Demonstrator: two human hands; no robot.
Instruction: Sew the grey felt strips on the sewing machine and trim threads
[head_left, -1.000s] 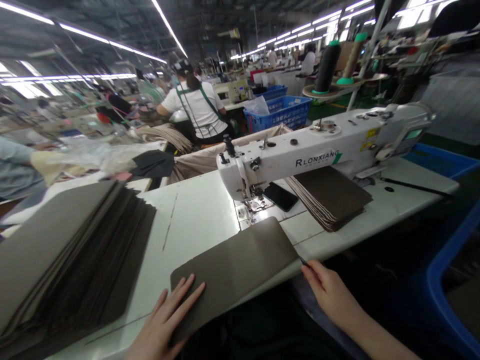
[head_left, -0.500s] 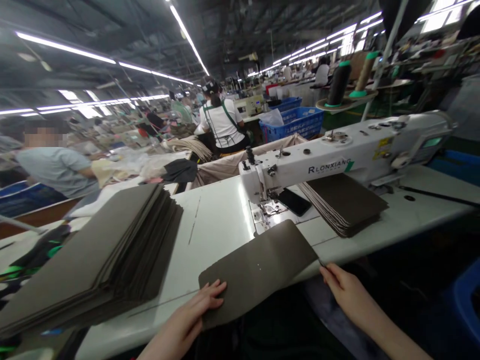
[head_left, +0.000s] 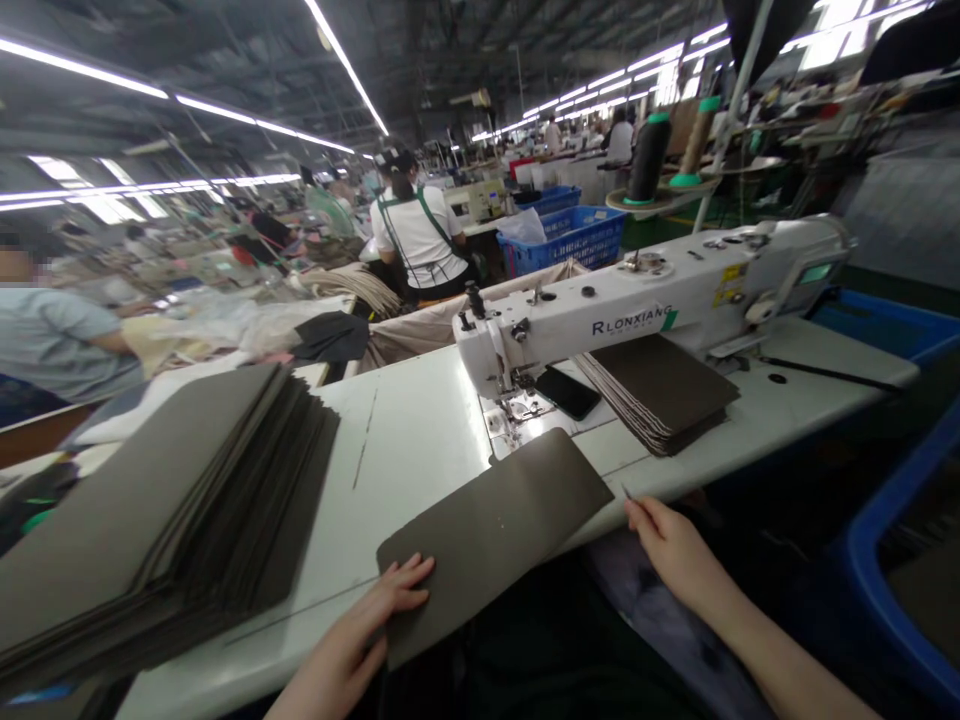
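A flat grey-brown panel [head_left: 499,520] with rounded corners lies on the front of the sewing table, partly over its edge. My left hand [head_left: 375,610] grips the panel's left end, fingers on top and thumb at the near edge. Just off the panel's right corner, my right hand [head_left: 664,535] is closed in a pinch. A small thin pointed tool [head_left: 627,492] pokes out from its fingertips; most of it is hidden, so its kind is unclear. Behind the panel stands a white sewing machine [head_left: 630,315], its needle area [head_left: 514,410] beyond the panel's far edge.
A tall stack of similar panels [head_left: 172,500] leans at left. A smaller stack [head_left: 664,385] lies beneath the machine arm, beside a black phone [head_left: 568,392]. Thread cones [head_left: 649,160] stand behind. A blue tub [head_left: 870,570] is at right, and co-workers sit further back.
The camera view has shifted to the right. My right hand with the thin tool has drawn slightly away from the panel's corner. My left hand keeps its place on the panel.
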